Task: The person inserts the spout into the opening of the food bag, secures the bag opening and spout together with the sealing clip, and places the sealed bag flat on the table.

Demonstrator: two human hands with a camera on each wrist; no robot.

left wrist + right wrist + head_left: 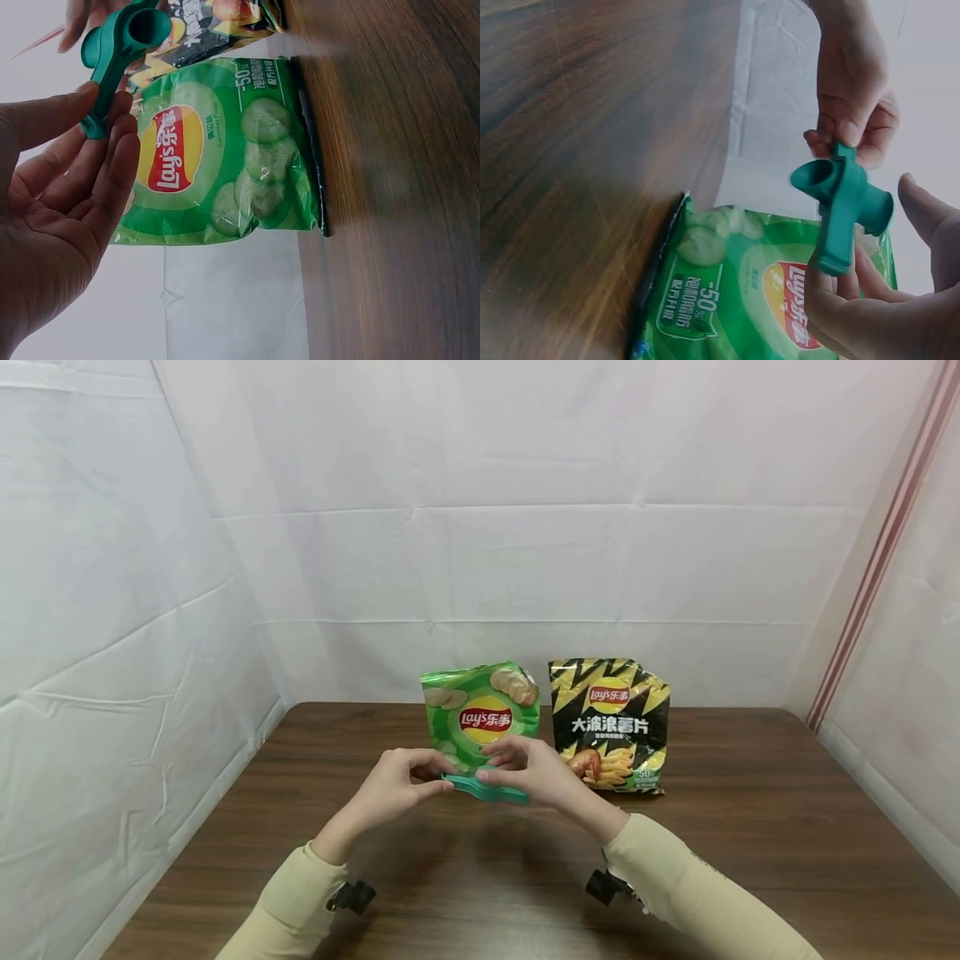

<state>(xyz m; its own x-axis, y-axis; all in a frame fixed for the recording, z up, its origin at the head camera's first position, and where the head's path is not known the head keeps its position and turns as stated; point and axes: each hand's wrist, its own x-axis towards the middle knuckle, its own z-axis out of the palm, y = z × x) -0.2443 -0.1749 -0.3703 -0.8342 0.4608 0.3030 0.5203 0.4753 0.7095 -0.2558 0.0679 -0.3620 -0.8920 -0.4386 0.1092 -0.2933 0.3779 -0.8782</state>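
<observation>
A teal-green bag clip with a round pouring spout [844,202] is held up in front of a green chip bag [483,714]. My left hand [397,785] pinches one end of the clip between thumb and fingers, as the left wrist view shows. Around the other end is my right hand [536,772], its fingers close behind the clip. In the right wrist view the right thumb [922,206] is spread away from the spout. The green bag stands upright on the table just behind both hands.
A black and yellow chip bag [611,727] stands upright to the right of the green one. Both bags are on a dark wooden table [480,902], near its far edge. White cloth [480,560] hangs behind and along both sides.
</observation>
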